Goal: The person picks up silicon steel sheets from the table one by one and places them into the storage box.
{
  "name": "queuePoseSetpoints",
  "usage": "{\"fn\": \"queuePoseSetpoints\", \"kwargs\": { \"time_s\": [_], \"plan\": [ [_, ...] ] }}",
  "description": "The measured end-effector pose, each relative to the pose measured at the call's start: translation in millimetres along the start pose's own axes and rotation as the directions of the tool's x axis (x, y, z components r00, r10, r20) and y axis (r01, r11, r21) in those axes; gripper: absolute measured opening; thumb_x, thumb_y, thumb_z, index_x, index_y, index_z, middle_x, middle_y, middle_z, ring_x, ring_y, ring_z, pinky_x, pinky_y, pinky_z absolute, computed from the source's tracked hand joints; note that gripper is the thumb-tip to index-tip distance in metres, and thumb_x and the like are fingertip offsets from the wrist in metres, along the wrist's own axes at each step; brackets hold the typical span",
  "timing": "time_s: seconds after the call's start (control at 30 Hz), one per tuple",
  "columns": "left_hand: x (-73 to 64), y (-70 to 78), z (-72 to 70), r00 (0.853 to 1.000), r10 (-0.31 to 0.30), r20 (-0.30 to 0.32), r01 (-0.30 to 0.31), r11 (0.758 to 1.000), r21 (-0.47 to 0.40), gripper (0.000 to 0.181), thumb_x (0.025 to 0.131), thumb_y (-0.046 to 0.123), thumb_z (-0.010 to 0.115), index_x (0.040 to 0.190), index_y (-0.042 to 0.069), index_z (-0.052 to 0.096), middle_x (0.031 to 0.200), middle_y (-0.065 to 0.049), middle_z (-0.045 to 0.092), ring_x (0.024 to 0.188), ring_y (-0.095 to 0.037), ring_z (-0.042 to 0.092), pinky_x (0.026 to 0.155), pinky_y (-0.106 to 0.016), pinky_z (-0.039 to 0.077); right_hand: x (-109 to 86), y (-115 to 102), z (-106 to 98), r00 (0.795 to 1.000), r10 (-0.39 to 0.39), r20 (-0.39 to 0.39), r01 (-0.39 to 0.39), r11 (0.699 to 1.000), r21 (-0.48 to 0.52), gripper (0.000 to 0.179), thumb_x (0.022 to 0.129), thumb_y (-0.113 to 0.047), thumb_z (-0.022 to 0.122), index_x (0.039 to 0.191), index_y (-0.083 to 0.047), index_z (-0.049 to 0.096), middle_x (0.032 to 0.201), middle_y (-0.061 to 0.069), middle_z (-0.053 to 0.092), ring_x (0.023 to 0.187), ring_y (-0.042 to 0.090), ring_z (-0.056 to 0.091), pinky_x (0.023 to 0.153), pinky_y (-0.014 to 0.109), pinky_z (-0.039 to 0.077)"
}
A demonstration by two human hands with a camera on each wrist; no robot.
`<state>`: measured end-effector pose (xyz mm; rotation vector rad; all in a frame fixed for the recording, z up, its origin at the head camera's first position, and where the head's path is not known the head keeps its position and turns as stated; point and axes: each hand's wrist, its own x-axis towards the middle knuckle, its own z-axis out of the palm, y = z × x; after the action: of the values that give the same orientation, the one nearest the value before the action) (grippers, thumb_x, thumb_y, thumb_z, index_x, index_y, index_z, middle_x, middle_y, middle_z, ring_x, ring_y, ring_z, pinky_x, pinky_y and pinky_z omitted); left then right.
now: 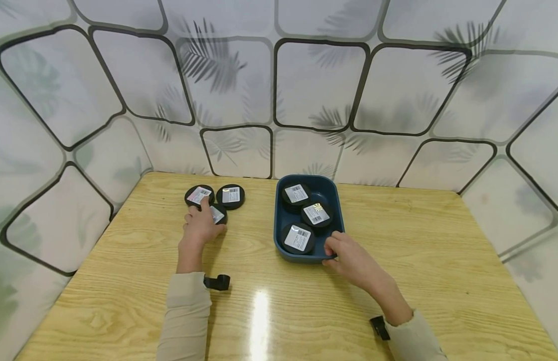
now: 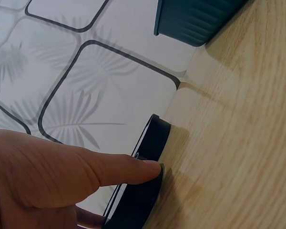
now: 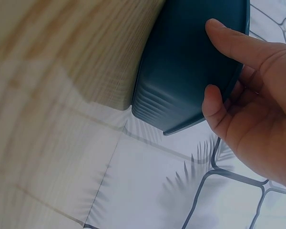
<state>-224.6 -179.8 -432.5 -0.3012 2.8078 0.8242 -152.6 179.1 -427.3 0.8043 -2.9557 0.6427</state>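
Three flat round black containers with white barcode labels sit together at the left of the table. My left hand (image 1: pixel 199 225) reaches over the nearest container (image 1: pixel 219 214), gripping it with the thumb on its side wall (image 2: pixel 143 198); the fingers partly cover it. Behind it lie a left container (image 1: pixel 199 194) and a right container (image 1: pixel 231 196). My right hand (image 1: pixel 351 258) holds the near right corner of a dark blue plastic bin (image 1: pixel 277 220), thumb outside and fingers over the rim. Inside the bin are more black containers (image 1: pixel 298 237), labels up.
The wooden table (image 1: pixel 396 240) meets a patterned fabric backdrop (image 1: pixel 321 85) behind the bin and on both sides. A black wrist strap mount (image 1: pixel 218 282) sticks out from the left sleeve.
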Motion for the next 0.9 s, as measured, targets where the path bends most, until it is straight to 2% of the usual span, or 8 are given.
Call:
{"fn": "queuePoseSetpoints", "kwargs": {
  "time_s": [0.9],
  "plan": [
    [3.8,-4.1,1.7,1.000,-0.004,-0.007,0.004,1.000,0.000,0.094,0.089,0.023,0.073,0.155,0.002,0.009,0.144,-0.043,0.018,0.130,-0.058,0.027,0.106,-0.068,0.027,1.0,0.0,1.3,1.000,0.011,0.004,-0.011,1.000,-0.007,0.034,0.076,-0.006,0.084,0.075,-0.015,0.052,0.077,-0.005,0.042,0.074,0.012,0.042,0.065,0.027,0.039]
  ]
}}
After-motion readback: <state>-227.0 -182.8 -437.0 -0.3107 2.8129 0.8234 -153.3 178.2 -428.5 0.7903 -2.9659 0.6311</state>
